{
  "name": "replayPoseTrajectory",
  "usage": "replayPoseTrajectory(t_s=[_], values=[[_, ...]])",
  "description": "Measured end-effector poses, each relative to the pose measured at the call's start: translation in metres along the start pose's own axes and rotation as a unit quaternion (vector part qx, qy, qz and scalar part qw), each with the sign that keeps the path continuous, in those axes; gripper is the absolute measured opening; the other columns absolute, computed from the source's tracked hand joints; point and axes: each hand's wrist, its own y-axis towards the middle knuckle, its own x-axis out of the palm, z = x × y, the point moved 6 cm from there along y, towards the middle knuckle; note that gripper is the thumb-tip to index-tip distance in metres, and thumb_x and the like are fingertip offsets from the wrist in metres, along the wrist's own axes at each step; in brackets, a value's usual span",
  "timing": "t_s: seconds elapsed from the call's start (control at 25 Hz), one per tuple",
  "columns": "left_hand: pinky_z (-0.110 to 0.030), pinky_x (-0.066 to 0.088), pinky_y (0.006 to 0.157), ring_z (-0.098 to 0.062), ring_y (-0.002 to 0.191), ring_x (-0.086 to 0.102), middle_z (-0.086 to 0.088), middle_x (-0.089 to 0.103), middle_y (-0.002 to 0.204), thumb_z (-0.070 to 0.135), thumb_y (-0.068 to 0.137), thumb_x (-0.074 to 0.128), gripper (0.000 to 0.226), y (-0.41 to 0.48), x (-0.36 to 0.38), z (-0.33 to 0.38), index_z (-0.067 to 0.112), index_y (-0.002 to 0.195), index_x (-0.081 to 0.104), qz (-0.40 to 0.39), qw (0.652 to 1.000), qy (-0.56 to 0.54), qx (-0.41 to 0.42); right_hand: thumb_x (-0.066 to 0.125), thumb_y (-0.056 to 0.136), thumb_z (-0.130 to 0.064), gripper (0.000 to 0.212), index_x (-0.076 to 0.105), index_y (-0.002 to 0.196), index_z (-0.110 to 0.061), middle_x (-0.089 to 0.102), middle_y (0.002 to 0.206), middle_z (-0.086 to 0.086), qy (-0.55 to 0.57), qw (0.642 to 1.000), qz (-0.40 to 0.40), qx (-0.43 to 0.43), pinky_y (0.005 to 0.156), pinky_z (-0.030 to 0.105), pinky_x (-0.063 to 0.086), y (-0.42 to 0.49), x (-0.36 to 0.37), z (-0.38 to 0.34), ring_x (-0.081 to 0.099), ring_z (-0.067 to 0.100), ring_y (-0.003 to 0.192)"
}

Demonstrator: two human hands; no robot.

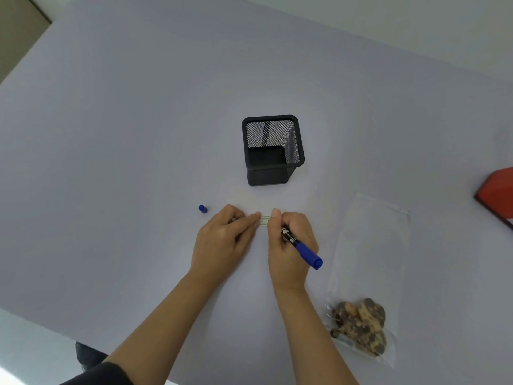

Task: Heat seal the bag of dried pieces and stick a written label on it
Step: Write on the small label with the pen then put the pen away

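A small white label [264, 220] with faint writing lies on the pale table between my two hands. My left hand [222, 240] pinches its left end with the fingertips. My right hand [290, 245] grips a blue marker [302, 248] and touches the label's right end with the thumb. The marker's tip is hidden inside my hand. Its blue cap [203, 208] rests on the table, left of my left hand. A clear plastic bag [369, 245] lies flat to the right, with brown dried pieces [359, 326] gathered at its near end.
A black mesh pen holder [273, 150] stands just beyond my hands. A red object [497, 193] juts in at the right edge. The table's near edge [41, 326] runs across the lower left.
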Motion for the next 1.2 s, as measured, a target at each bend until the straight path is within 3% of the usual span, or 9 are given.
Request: replayPoseTrajectory(t_s=[0.28,0.52,0.64,0.8,0.88,1.04,1.2], values=[[-0.025,0.043,0.044,-0.015,0.054,0.051,-0.003,0.058,0.074,0.028,0.087,0.054,0.026,-0.001,0.000,-0.001,0.014,0.098,0.074,0.004,1.000,0.000,0.002,0.054,0.089,-0.025,0.033,0.050,0.064,-0.004,0.052,0.060,0.004,0.012,1.000,0.002,0.016,0.054,0.010,0.039,-0.001,0.001,0.002,0.045,0.013,0.057],[-0.013,0.035,0.049,-0.006,0.054,0.041,0.000,0.058,0.077,0.031,0.087,0.054,0.029,-0.002,0.004,-0.004,0.013,0.102,0.072,-0.015,1.000,-0.013,-0.020,0.060,0.086,-0.040,0.028,0.055,0.069,-0.019,0.059,0.062,0.002,0.146,0.974,0.022,0.174,0.056,0.015,0.047,0.002,-0.008,0.015,0.056,0.009,0.056],[-0.009,0.037,0.051,-0.005,0.054,0.039,0.004,0.059,0.080,0.030,0.087,0.057,0.023,0.000,0.003,-0.003,0.014,0.100,0.068,-0.033,0.997,-0.037,-0.056,0.055,0.082,-0.039,0.027,0.055,0.068,-0.016,0.062,0.062,-0.001,0.164,0.958,0.038,0.232,0.056,0.014,0.050,0.012,-0.024,0.010,0.062,0.004,0.056],[-0.010,0.034,0.052,-0.002,0.059,0.038,0.005,0.061,0.080,0.020,0.084,0.065,0.005,0.001,0.001,-0.001,0.015,0.086,0.066,-0.042,0.997,-0.032,-0.061,0.050,0.090,-0.032,0.028,0.057,0.071,-0.013,0.063,0.064,-0.002,0.156,0.953,0.027,0.258,0.057,0.010,0.049,0.026,-0.049,-0.009,0.063,0.001,0.056],[-0.015,0.036,0.051,-0.002,0.061,0.041,0.003,0.062,0.082,0.016,0.085,0.065,0.003,0.003,0.000,0.001,0.014,0.085,0.064,-0.062,0.996,-0.019,-0.063,0.050,0.092,-0.032,0.027,0.059,0.073,-0.015,0.065,0.067,-0.003,0.144,0.953,0.021,0.267,0.058,0.010,0.050,0.030,-0.060,-0.019,0.064,0.001,0.058],[-0.033,0.047,0.055,-0.020,0.069,0.057,-0.003,0.061,0.091,0.018,0.091,0.056,0.012,0.005,-0.002,0.006,0.008,0.091,0.062,-0.129,0.989,-0.008,-0.076,0.052,0.092,-0.032,0.028,0.062,0.080,-0.008,0.065,0.068,-0.004,0.125,0.954,0.011,0.273,0.061,0.010,0.051,0.033,-0.078,-0.041,0.064,-0.003,0.058],[-0.032,0.046,0.067,-0.025,0.082,0.059,-0.007,0.058,0.101,0.017,0.096,0.045,0.019,0.008,-0.010,0.012,0.006,0.101,0.059,-0.164,0.979,-0.036,-0.116,0.050,0.093,-0.034,0.028,0.061,0.076,-0.014,0.064,0.067,-0.005,0.111,0.957,0.004,0.269,0.068,0.016,0.052,0.036,-0.090,-0.059,0.063,-0.005,0.058]])
